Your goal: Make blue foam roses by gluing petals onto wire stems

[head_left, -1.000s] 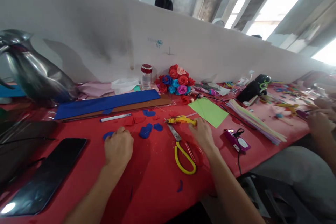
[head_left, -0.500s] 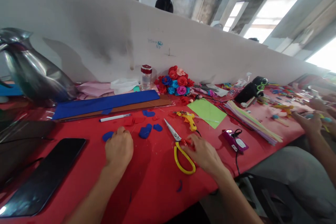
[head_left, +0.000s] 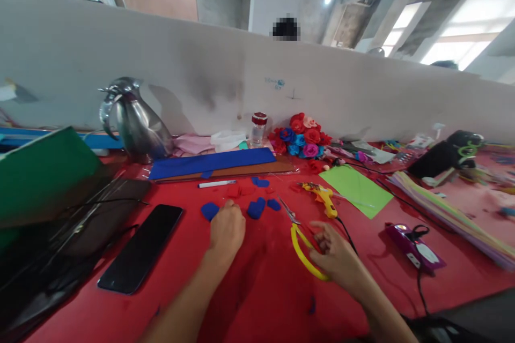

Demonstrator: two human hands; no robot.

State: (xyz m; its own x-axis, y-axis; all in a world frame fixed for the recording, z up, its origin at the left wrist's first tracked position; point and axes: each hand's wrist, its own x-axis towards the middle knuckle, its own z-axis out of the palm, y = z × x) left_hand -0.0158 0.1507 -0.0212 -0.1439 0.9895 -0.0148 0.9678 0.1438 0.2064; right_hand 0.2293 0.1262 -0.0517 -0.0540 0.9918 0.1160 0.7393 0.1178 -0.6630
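Observation:
On the red tabletop (head_left: 257, 289), my left hand (head_left: 228, 228) is closed with its fingers pointing down. It partly covers the space beside a blue petal-shaped piece (head_left: 210, 211); whatever lies between its fingertips is hidden. More blue pieces (head_left: 256, 208) lie just to its right, and red scraps (head_left: 240, 189) sit beyond it. My right hand (head_left: 332, 251) is curled at the yellow handle of a pair of scissors (head_left: 302, 254), thumb against the loop. The scissors' blades point away and to the left. A yellow glue gun (head_left: 322, 197) rests beyond that hand.
A black phone (head_left: 141, 249) and dark case lie left. Behind are a steel jug (head_left: 139, 120), blue strip (head_left: 213, 163), marker (head_left: 216, 184), jar (head_left: 258, 128) and paper flowers (head_left: 301, 136). Right are a green sheet (head_left: 358, 191), coloured strips (head_left: 450, 214) and a purple corded device (head_left: 414, 248).
The view has turned left, so everything sits farther right. My right hand has curled in at the scissors, whose handle has tilted slightly. My left hand stays closed by the blue pieces.

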